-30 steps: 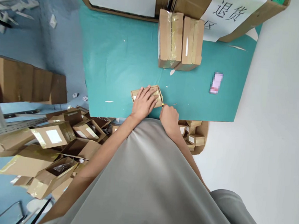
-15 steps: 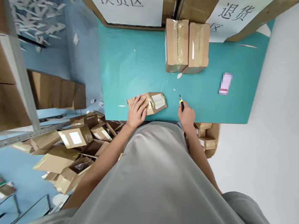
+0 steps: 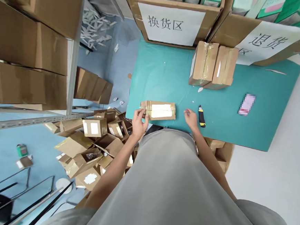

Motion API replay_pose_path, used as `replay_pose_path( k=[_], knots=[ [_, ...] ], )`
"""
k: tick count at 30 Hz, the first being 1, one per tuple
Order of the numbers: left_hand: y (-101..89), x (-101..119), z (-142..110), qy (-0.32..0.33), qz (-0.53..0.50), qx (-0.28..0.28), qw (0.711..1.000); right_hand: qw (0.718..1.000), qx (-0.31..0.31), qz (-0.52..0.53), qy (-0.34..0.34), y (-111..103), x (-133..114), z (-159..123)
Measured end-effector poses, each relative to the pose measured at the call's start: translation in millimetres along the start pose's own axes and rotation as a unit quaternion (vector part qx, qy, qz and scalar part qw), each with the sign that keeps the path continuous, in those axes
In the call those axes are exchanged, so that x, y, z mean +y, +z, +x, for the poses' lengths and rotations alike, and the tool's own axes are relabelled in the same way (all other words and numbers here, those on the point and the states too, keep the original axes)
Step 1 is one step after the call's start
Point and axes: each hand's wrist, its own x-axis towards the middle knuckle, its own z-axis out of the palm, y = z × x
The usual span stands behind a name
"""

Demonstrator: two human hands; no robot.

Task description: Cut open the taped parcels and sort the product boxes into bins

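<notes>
A small cardboard box [image 3: 169,116] with a white label and yellowish tape lies near the front edge of the teal table. My left hand [image 3: 139,125] grips its left end, thumb at the front side and fingers on the end. To the right of the box is my right hand [image 3: 191,120], apart from it, its fingers loosely bent and holding nothing. A black-and-yellow utility knife [image 3: 201,117] lies on the table just right of that hand, blade end pointing away from me.
Two taped cardboard boxes [image 3: 203,64] stand farther back, before large labelled cartons [image 3: 171,5] holding green-and-white packs. A blurred pinkish object [image 3: 247,104] lies at the right. Opened boxes [image 3: 94,127] are heaped on the floor at left, beside a loaded shelf [image 3: 73,58].
The utility knife has left my right hand and lies on the table. The small box has turned straighter, and my left hand has shifted to its left end. The camera view has swung left.
</notes>
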Motion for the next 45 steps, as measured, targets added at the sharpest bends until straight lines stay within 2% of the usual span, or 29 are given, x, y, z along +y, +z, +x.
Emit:
replay_pose_path(
  k=[3, 5, 7, 12, 15, 18, 22, 25, 27, 31, 34, 38, 40, 45],
  knots=[
    [0.5, 4, 3, -0.009, 0.001, 0.010, 1.000, 0.982, -0.091, 0.164, -0.006, 25, -23, -10],
    [6.9, 5, 9, -0.010, -0.013, 0.003, 1.000, 0.974, -0.094, 0.207, -0.010, 27, -29, -18],
    [20.8, 4, 19, -0.033, -0.055, -0.021, 0.998, 0.978, -0.062, 0.198, -0.009, 17, -27, -25],
    [70.7, 14, 43, -0.154, -0.177, -0.098, 0.967, 0.992, 0.051, 0.117, 0.017, -23, -10, -33],
    [91.0, 26, 50, -0.157, -0.169, -0.111, 0.967, 0.994, 0.078, 0.072, 0.039, -35, -6, -31],
    [100.9, 35, 51, -0.135, -0.137, -0.133, 0.972, 0.996, 0.070, 0.025, 0.053, -39, -11, -24],
    [102.5, 38, 45, -0.089, -0.098, -0.146, 0.980, 0.994, 0.061, -0.090, 0.032, -38, -24, -18],
    [97.2, 34, 39, -0.039, -0.069, -0.161, 0.984, 0.976, 0.079, -0.196, -0.043, -37, -32, -23],
    [93.3, 30, 35, 0.000, -0.048, -0.177, 0.983, 0.962, 0.067, -0.250, -0.089, -38, -33, -27],
    [91.3, 29, 33, 0.028, 0.005, -0.195, 0.980, 0.952, 0.023, -0.279, -0.126, -51, -33, -22],
    [92.6, 33, 34, 0.039, 0.045, -0.199, 0.978, 0.958, 0.028, -0.265, -0.101, -61, -43, -2],
    [91.2, 42, 37, 0.055, 0.096, -0.227, 0.968, 0.962, 0.047, -0.269, 0.004, -62, -65, 31],
    [89.4, 48, 38, 0.051, 0.129, -0.247, 0.959, 0.962, 0.054, -0.264, 0.033, -59, -74, 41],
    [85.7, 58, 37, 0.042, 0.219, -0.277, 0.935, 0.955, 0.060, -0.292, 0.003, -48, -78, 35]
  ],
)
